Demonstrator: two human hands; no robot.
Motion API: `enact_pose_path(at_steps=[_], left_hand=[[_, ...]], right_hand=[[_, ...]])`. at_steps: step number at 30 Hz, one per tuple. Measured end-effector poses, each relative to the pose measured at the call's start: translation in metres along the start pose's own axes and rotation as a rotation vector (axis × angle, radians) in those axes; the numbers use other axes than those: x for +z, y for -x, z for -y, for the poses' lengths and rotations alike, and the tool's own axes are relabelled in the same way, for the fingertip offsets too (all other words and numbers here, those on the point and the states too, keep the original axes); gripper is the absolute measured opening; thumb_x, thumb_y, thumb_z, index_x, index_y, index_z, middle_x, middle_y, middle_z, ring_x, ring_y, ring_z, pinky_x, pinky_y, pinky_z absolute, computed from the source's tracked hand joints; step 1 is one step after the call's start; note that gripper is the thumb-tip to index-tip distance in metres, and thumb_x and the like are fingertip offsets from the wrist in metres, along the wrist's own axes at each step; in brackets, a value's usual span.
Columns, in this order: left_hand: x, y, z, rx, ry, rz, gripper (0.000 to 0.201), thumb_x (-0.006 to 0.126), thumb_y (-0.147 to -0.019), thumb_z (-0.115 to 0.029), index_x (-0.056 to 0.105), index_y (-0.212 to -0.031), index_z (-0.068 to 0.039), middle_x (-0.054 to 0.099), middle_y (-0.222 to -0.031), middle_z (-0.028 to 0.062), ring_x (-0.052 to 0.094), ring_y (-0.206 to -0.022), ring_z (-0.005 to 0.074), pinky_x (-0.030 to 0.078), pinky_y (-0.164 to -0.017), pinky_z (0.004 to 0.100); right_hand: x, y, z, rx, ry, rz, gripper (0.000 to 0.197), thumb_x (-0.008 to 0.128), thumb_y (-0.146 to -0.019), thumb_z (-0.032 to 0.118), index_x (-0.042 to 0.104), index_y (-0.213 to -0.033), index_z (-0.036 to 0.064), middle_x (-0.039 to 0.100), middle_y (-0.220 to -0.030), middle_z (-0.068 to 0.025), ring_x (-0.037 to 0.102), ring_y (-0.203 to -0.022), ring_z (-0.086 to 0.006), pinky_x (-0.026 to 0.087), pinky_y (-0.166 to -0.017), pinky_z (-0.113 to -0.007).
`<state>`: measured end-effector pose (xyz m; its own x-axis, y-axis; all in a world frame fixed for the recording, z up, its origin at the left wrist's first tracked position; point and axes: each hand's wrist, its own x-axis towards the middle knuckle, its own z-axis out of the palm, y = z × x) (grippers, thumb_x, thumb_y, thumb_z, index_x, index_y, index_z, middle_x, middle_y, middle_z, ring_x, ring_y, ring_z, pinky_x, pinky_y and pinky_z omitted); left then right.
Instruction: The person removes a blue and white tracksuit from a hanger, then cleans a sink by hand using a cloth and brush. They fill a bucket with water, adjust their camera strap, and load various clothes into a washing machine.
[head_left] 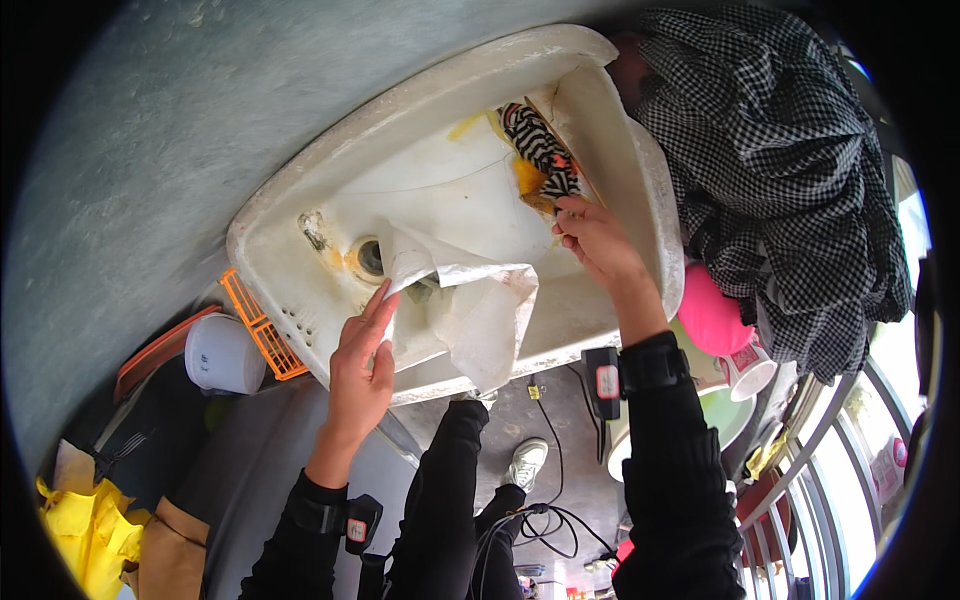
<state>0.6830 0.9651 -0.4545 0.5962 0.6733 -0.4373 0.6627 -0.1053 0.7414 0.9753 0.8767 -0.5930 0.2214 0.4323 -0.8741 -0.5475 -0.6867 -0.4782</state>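
Note:
My left hand (362, 375) has its fingers stretched out and the thumb apart, the fingertips touching the edge of a crumpled white sheet (490, 310). The sheet looks like plastic or paper and stands partly raised over the near side of a worn white sink (300, 165). On the right, my right hand (600, 245) pinches the lower end of a black-and-white striped cloth (535, 140). That cloth lies along the sink's right inner wall, with yellow and orange bits beside it. Just left of the sheet is the round drain hole (371, 258).
A checked cloth (760, 160) hangs at the right, above a pink round object (715, 310). An orange plastic basket (262, 325) and a white bucket (224, 353) stand left of the sink. Black cables (545, 520) lie on the floor near my feet. Metal railings (820, 500) curve along the right.

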Motion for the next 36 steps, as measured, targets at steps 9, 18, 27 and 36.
enact_pose_path(at_steps=[9, 18, 27, 36], left_hand=[[-0.011, 0.009, -0.003, -0.016, -0.128, 0.016, 0.068, 0.046, -0.081, 0.017, 0.046, -0.143, -0.010, 0.044, -0.150, 0.0057, 0.054, -0.113, 0.0219, 0.043, -0.093, 0.0294], [-0.001, 0.011, -0.005, 0.043, -0.230, 0.020, 0.072, 0.046, -0.078, 0.018, 0.042, -0.145, -0.007, 0.041, -0.150, 0.0084, 0.053, -0.114, 0.0310, 0.045, -0.096, 0.0372], [0.011, 0.004, -0.020, 0.080, -0.189, 0.016, 0.074, 0.047, -0.078, 0.018, 0.038, -0.147, -0.007, 0.037, -0.152, 0.0095, 0.050, -0.121, 0.0332, 0.043, -0.101, 0.0388], [-0.004, 0.013, -0.024, 0.067, -0.039, 0.030, 0.075, 0.052, -0.081, 0.016, 0.035, -0.148, -0.010, 0.037, -0.154, 0.0064, 0.054, -0.111, 0.0284, 0.050, -0.083, 0.0328]], right_hand=[[-0.001, 0.170, 0.056, -0.120, -0.640, 0.374, 0.058, 0.058, -0.093, 0.004, 0.034, -0.143, -0.0102, 0.054, -0.079, -0.0013, 0.050, -0.073, -0.0099, 0.041, -0.066, -0.020], [0.019, 0.310, 0.076, -0.231, -0.718, 0.302, 0.076, 0.068, -0.086, 0.006, 0.024, -0.144, -0.0163, 0.037, -0.149, -0.0265, 0.055, -0.060, -0.0095, 0.038, -0.051, -0.023], [0.015, 0.391, 0.093, -0.394, -0.797, 1.014, 0.061, 0.054, -0.093, 0.000, 0.022, -0.140, -0.0233, 0.014, -0.160, -0.0140, 0.056, -0.054, -0.0171, 0.044, -0.052, -0.027], [0.023, 0.388, 0.092, 0.046, -0.911, 1.244, 0.064, 0.052, -0.099, 0.009, 0.016, -0.146, -0.0163, 0.017, -0.159, -0.0026, 0.058, -0.070, -0.0157, 0.047, -0.060, -0.028]])
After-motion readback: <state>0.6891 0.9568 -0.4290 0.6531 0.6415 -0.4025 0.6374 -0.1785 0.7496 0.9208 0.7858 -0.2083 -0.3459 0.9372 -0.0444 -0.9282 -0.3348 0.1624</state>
